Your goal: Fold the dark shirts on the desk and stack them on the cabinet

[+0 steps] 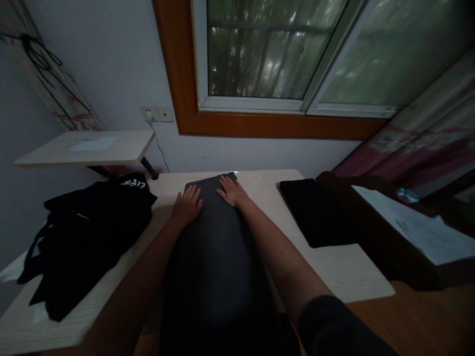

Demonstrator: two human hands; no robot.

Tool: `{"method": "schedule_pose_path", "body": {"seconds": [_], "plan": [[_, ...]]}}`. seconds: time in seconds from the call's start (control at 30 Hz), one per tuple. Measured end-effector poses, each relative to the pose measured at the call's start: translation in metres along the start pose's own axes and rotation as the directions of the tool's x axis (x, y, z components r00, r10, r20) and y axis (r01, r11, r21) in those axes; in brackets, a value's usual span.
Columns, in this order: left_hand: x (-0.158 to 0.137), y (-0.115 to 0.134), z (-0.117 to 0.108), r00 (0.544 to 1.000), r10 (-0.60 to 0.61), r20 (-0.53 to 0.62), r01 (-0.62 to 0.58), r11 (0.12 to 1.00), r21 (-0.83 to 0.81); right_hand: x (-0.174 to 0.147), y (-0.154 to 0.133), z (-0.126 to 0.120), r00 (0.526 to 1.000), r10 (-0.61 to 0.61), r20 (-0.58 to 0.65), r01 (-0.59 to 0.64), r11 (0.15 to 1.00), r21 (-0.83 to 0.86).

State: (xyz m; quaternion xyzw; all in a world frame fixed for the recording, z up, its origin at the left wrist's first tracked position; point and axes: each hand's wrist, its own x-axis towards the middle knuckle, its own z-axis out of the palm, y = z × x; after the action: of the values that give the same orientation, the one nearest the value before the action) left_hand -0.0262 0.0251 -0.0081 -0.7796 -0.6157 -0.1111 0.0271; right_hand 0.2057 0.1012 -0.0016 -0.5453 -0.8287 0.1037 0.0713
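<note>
A long piece of dark grey cloth [218, 237], folded into a strip, runs from the far edge of the table toward my body; its near end fades into darkness, and I cannot tell which garment it is. My left hand [187, 205] lies flat on its far left edge, fingers stretched out. On the far right corner rests my right hand [231, 191], palm down with the fingers spread. Neither hand grips anything. Left of my arms is a loose heap of black clothing [96, 227] with white lettering. A flat, folded black cloth [319, 212] lies on the right.
The pale wooden table [349, 272] stands against the wall under a window [274, 54]. A raised shelf [85, 148] with a paper on it overhangs the back left. Dark brown furniture [393, 247] bearing a white sheet [419, 227] adjoins the right side. A cord hangs from a wall socket [156, 113].
</note>
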Motion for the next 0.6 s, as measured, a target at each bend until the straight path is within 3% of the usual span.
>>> {"method": "schedule_pose_path", "body": {"seconds": [0.17,0.37,0.5,0.6], "plan": [[0.003,-0.003,0.000,1.000,-0.005,0.002,0.005,0.999,-0.036,0.007,0.020,0.002,0.983,0.178,-0.042,-0.176,0.983,0.045],[0.004,-0.005,0.003,1.000,0.010,-0.024,-0.012,0.996,-0.085,0.003,0.025,0.007,0.954,0.243,-0.176,-0.221,0.966,0.137],[0.005,-0.014,0.009,0.998,0.018,-0.062,-0.029,0.984,-0.178,-0.010,0.033,0.008,0.930,0.248,-0.271,-0.185,0.954,0.237],[0.003,-0.022,0.013,0.985,-0.057,-0.164,0.010,0.961,-0.276,-0.026,0.040,0.008,0.925,0.189,-0.331,-0.090,0.953,0.291]]}}
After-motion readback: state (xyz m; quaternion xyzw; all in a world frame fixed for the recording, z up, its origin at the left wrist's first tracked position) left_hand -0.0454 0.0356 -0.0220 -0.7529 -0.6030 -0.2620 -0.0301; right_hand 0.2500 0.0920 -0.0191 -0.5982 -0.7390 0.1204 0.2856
